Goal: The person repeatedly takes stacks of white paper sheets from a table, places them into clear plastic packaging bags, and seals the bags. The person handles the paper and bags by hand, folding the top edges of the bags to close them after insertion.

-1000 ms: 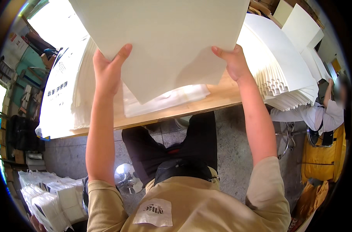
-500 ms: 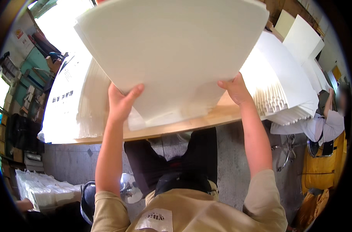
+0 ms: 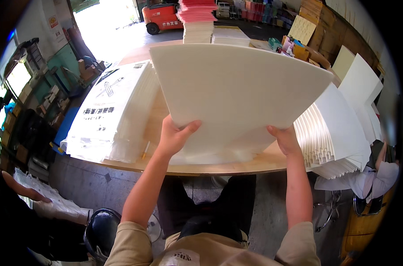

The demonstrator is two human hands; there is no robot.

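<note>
- The left hand (image 3: 177,135) is pinching the white paper (image 3: 245,88) at lower left.
- The right hand (image 3: 284,138) is pinching its lower right edge.
- The paper is slanting over the bench (image 3: 237,169) between a printed pack (image 3: 106,115) and fanned sheets (image 3: 341,122).

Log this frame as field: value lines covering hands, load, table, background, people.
left hand: grips white paper at lower left edge, thumb on near face
right hand: grips lower right edge, thumb likewise
load: large, sheet count unclear
table left: printed white packs
table right: fanned white sheets
background: red forklift, pink-and-white stack
people: light sleeve right, bare arm lower left
</note>
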